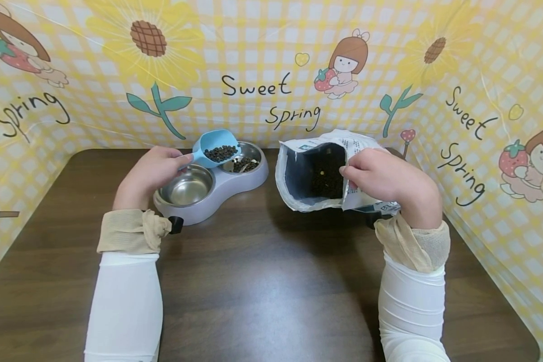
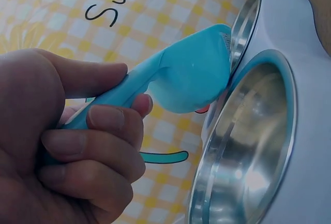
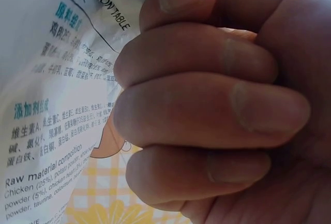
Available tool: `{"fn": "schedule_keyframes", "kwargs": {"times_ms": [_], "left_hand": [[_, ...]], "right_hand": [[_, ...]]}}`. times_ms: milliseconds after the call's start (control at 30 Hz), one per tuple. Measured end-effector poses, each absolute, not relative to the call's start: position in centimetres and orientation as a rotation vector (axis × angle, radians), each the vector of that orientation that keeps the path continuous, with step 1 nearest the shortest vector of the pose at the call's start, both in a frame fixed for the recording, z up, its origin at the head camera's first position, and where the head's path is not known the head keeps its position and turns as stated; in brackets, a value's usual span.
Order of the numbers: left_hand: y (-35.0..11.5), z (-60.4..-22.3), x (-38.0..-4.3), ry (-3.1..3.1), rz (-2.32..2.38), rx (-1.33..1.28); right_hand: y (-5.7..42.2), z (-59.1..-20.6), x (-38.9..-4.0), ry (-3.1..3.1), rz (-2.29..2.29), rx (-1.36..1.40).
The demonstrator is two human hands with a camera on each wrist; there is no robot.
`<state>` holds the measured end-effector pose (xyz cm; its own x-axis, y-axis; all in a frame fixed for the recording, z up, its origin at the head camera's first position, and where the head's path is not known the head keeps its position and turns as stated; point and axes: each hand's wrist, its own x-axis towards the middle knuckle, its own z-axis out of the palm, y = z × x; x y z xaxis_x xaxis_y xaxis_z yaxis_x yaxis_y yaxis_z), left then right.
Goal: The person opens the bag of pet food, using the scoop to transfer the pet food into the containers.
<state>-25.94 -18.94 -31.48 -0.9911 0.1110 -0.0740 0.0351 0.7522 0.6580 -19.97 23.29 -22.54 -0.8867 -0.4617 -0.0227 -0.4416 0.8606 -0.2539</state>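
My left hand (image 1: pixel 151 171) grips the handle of a blue scoop (image 2: pixel 194 71), fingers curled round it. Dark brown kibble (image 1: pixel 220 153) lies in the scoop, which is held over the far bowl of a pale double pet bowl (image 1: pixel 235 185). That far steel bowl (image 1: pixel 255 151) has kibble and some lighter bits in it; the near steel bowl (image 1: pixel 187 187) shows bare metal. On the right, my right hand (image 1: pixel 384 173) pinches the rim of a white pet food bag (image 1: pixel 289 198). The bag's mouth gapes toward me, with dark kibble (image 1: pixel 328 173) inside.
A brown wooden table (image 1: pixel 262 281) carries the bowls and the bag. Close behind it and at both sides hangs a yellow checked cloth (image 1: pixel 253 50) with flowers and lettering.
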Motion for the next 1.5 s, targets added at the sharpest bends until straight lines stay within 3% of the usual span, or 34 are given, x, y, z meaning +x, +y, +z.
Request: {"fn": "schedule_keyframes", "kwargs": {"times_ms": [1500], "left_hand": [[-16.1, -31.2, -26.3, 3.011, 0.847, 0.130]], "right_hand": [[23.3, -22.6, -20.1, 2.941, -0.376, -0.708]]}}
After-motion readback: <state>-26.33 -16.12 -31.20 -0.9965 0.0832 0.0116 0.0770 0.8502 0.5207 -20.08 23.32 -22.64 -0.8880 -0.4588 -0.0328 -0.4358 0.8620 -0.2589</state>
